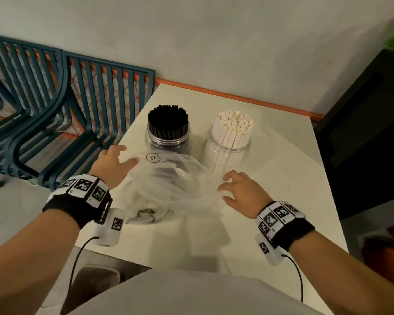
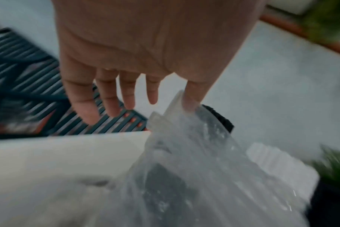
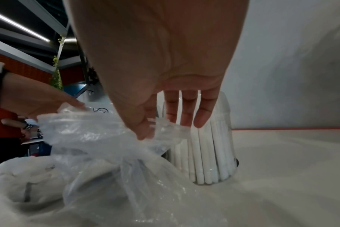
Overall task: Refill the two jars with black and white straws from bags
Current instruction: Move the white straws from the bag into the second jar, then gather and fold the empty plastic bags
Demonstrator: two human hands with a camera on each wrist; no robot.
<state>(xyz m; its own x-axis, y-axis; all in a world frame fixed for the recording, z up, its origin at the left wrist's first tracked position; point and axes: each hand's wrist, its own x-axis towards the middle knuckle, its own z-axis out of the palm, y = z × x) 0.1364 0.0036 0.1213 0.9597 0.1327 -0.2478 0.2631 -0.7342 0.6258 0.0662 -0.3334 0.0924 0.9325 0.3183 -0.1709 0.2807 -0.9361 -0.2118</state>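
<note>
Two clear jars stand at the back of the white table: one packed with black straws, one holding white straws. In front of them lies a crumpled clear plastic bag. My left hand hovers at the bag's left edge with fingers spread; in the blurred left wrist view its thumb touches the bag. My right hand sits at the bag's right edge, fingers relaxed. In the right wrist view its thumb rests on the plastic, before the white-straw jar.
Blue slatted chairs stand close against the table's left side. A dark cabinet stands to the right, a grey wall behind. A small dark and white bundle lies at the bag's near end. Another person's forearm shows far left.
</note>
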